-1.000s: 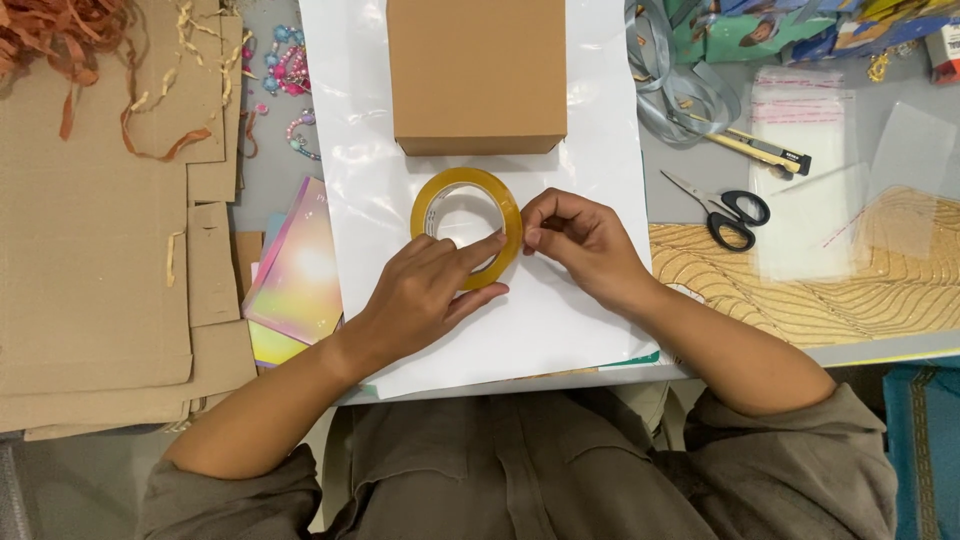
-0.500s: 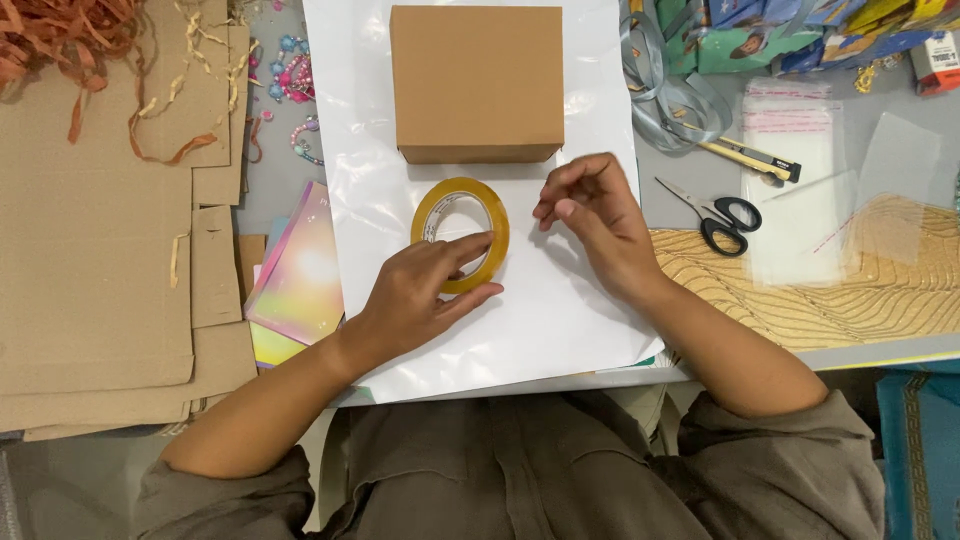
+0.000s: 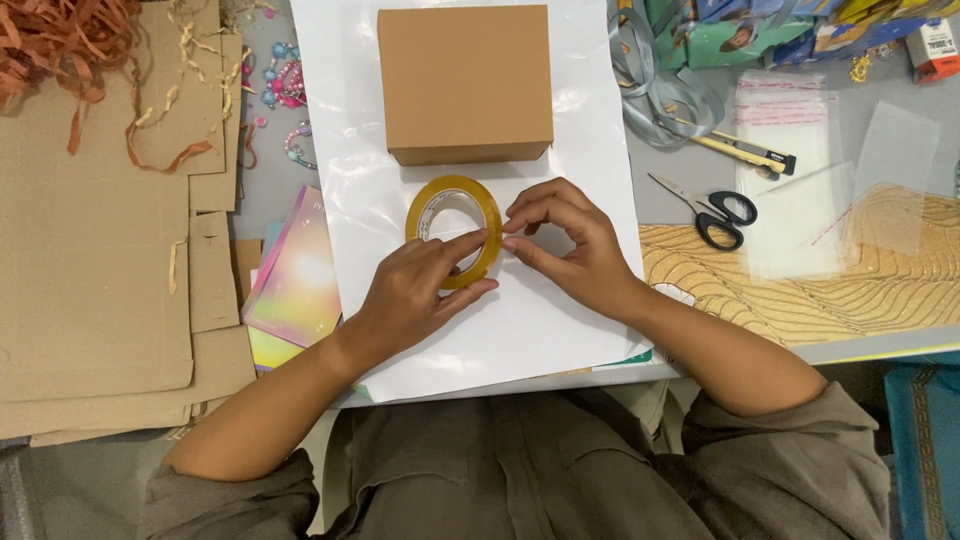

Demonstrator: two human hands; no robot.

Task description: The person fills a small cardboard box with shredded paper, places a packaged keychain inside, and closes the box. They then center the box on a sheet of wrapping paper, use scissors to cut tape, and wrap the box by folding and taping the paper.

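A yellow roll of clear tape (image 3: 440,205) lies flat on a glossy white sheet (image 3: 570,330), just in front of a closed brown cardboard box (image 3: 465,82). My left hand (image 3: 415,290) rests on the roll's near edge, with a finger across its hole and the thumb under its rim. My right hand (image 3: 565,240) sits at the roll's right edge, fingertips pinched together against the tape there. Whether a tape end is lifted between them is too small to tell.
Flat cardboard pieces (image 3: 90,250) and brown paper shreds (image 3: 60,40) lie at the left, with colourful cards (image 3: 295,275) and beads (image 3: 280,85). At the right are black-handled scissors (image 3: 710,210), a utility knife (image 3: 750,152), grey ribbon (image 3: 660,95) and clear plastic bags (image 3: 800,190).
My right hand drew away from the roll to the right, then came back to its right edge. My left hand stayed on the roll, which shifted only slightly.
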